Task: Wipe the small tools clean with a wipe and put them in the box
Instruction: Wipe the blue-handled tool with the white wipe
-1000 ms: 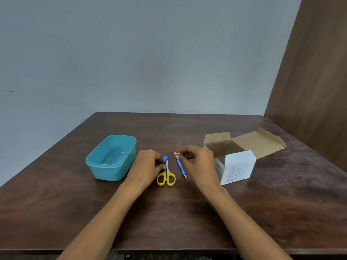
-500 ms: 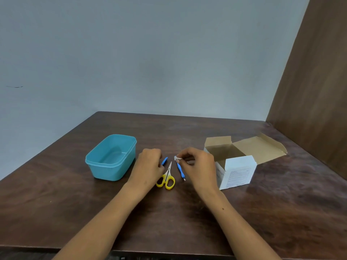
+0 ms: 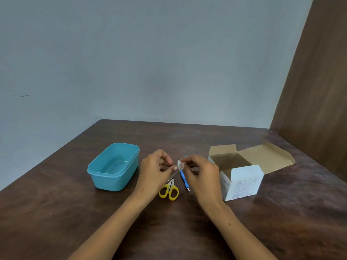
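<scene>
Fingers of right hand [image 3: 201, 173] pinch crumpled white wipe [image 3: 180, 164]; left hand [image 3: 155, 170] pinches thin metal tool [image 3: 173, 174].

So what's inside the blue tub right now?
Nothing shows inside the blue tub: only its bare floor. The near wall hides a strip of the floor. The yellow scissors and blue tool lie on the table.

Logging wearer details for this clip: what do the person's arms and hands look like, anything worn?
Both forearms are bare as far as the frame shows. The left hand and right hand show no gloves, rings, watch or bands. No sleeves are in view.
</scene>
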